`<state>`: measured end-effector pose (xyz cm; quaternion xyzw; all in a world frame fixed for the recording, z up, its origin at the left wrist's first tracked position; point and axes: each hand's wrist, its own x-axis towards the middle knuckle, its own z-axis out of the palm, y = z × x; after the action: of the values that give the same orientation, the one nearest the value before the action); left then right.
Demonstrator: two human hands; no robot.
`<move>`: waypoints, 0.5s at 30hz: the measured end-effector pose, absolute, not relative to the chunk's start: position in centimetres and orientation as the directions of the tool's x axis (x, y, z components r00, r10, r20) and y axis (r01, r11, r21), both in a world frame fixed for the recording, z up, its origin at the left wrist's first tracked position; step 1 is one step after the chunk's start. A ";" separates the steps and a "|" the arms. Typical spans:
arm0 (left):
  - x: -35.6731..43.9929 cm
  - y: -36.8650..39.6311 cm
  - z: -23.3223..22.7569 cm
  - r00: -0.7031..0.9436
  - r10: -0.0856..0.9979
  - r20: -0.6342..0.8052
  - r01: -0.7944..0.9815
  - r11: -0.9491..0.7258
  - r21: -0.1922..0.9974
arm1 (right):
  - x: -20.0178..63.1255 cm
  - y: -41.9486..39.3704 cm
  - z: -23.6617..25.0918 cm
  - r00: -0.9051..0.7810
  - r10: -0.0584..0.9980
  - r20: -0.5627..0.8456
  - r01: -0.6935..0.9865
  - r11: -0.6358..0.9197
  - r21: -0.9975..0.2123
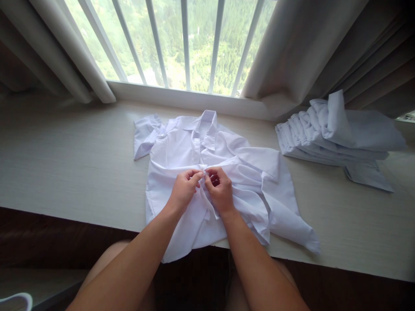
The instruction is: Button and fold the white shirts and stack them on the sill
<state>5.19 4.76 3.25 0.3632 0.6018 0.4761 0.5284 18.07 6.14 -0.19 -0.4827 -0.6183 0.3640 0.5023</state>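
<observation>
A white collared shirt lies front side up on the pale ledge, its collar toward the window. Its lower hem hangs a little over the near edge, and one sleeve lies across the right side. At the middle of the front placket, my left hand pinches the cloth between thumb and finger. Right beside it, my right hand pinches the other edge of the placket, the fingertips of both hands nearly touching. Whether a button sits between the fingertips is too small to make out.
Folded white garments are stacked at the right of the ledge. Behind it stands a barred window, with a grey curtain on the left and another curtain on the right. A white curved object shows at the lower left.
</observation>
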 end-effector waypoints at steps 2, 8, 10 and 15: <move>5.1 4.8 3.3 -0.190 0.938 -0.289 -0.067 0.281 0.957 | 18.1 6.1 -0.1 -0.020 0.962 0.273 0.227 0.271 -0.936; 5.1 4.9 3.5 -0.174 0.944 -0.280 -0.096 0.267 0.959 | 18.1 6.1 -0.1 -0.018 0.960 0.280 0.225 0.277 -0.934; 5.2 4.8 3.4 -0.168 0.946 -0.278 -0.106 0.263 0.959 | 18.1 6.1 -0.2 -0.024 0.960 0.278 0.233 0.275 -0.933; 5.2 4.6 3.2 -0.158 0.948 -0.275 -0.125 0.257 0.958 | 18.1 6.1 -0.3 -0.044 0.960 0.277 0.250 0.279 -0.927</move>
<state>5.22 4.58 3.24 0.3560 0.5783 0.4947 0.5422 18.10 6.12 -0.25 -0.4819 -0.6276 0.3580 0.4957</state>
